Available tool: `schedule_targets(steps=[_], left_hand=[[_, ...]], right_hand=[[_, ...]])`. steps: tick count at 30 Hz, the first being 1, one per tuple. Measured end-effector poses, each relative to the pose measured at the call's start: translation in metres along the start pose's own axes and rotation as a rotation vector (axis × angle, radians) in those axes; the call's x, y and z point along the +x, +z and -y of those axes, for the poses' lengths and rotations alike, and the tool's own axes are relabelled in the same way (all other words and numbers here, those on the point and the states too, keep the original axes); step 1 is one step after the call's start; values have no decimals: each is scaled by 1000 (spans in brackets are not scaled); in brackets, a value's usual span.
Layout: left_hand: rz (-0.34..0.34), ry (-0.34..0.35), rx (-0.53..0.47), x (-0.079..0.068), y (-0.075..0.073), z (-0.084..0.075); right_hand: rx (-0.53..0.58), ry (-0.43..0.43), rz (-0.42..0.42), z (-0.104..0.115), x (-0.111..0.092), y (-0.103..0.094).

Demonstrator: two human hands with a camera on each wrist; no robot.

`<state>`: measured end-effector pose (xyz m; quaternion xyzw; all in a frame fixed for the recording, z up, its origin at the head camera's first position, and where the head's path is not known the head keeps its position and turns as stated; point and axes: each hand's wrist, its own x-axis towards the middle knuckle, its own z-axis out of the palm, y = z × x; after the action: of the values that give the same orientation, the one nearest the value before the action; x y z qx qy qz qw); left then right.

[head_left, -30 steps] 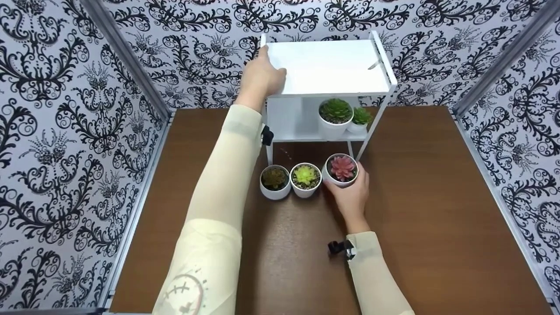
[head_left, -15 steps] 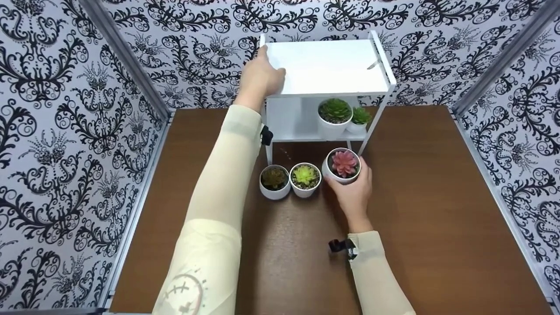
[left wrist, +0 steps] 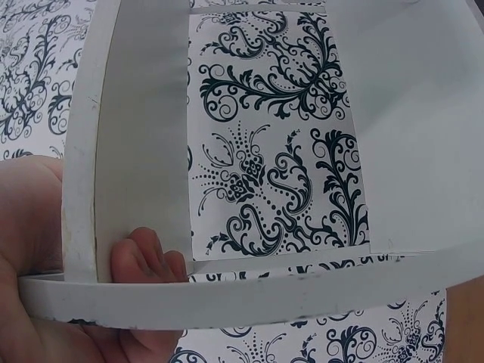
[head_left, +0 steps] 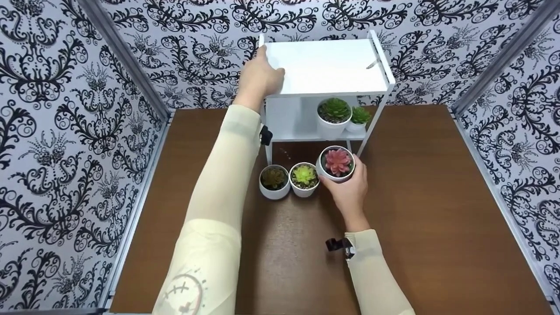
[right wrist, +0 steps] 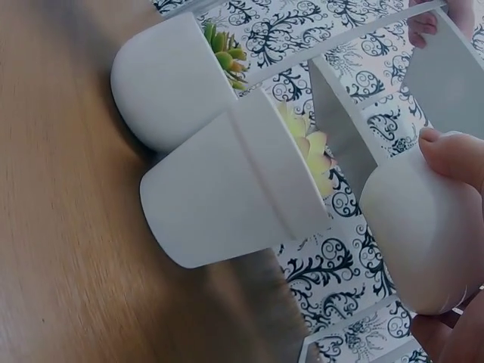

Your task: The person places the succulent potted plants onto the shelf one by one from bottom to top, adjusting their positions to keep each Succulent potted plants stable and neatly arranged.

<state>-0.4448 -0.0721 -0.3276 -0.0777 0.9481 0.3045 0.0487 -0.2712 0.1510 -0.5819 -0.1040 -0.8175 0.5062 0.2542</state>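
My left hand [head_left: 260,78] grips the upper left corner of a white two-tier shelf [head_left: 328,65]; in the left wrist view its fingers [left wrist: 144,261] curl around the frame. With my right hand [head_left: 350,188] I hold a white pot with a red succulent [head_left: 337,162], thumb and fingers on either side of it. The right wrist view shows this pot [right wrist: 423,227] clear of the table, its plant hidden. Just left of it stand a pot with a yellow-green succulent [head_left: 304,177] and a pot with a brownish succulent [head_left: 274,179], side by side.
On the shelf's lower tier, at the right, sit a larger pot with a green succulent [head_left: 334,116] and a smaller green-plant pot [head_left: 359,118]. The brown wooden table [head_left: 437,197] is enclosed by patterned walls [head_left: 210,52] at the back and sides.
The red succulent's pot has risen in my right hand, drifting slightly right and then left towards the yellow-green one. My left hand keeps its grip on the shelf.
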Motion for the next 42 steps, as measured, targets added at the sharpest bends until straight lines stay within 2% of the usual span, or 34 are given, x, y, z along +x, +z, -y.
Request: schedule_targets(steps=[11, 23, 42], left_hand=[[-1, -2, -2, 0, -1, 2], [0, -2, -28, -2, -1, -1], [-5, 0, -11, 0, -1, -2]], right_hand=[[5, 12, 32, 13, -3, 9], [30, -6, 44, 40, -3, 26], [69, 1, 86, 56, 0, 41]])
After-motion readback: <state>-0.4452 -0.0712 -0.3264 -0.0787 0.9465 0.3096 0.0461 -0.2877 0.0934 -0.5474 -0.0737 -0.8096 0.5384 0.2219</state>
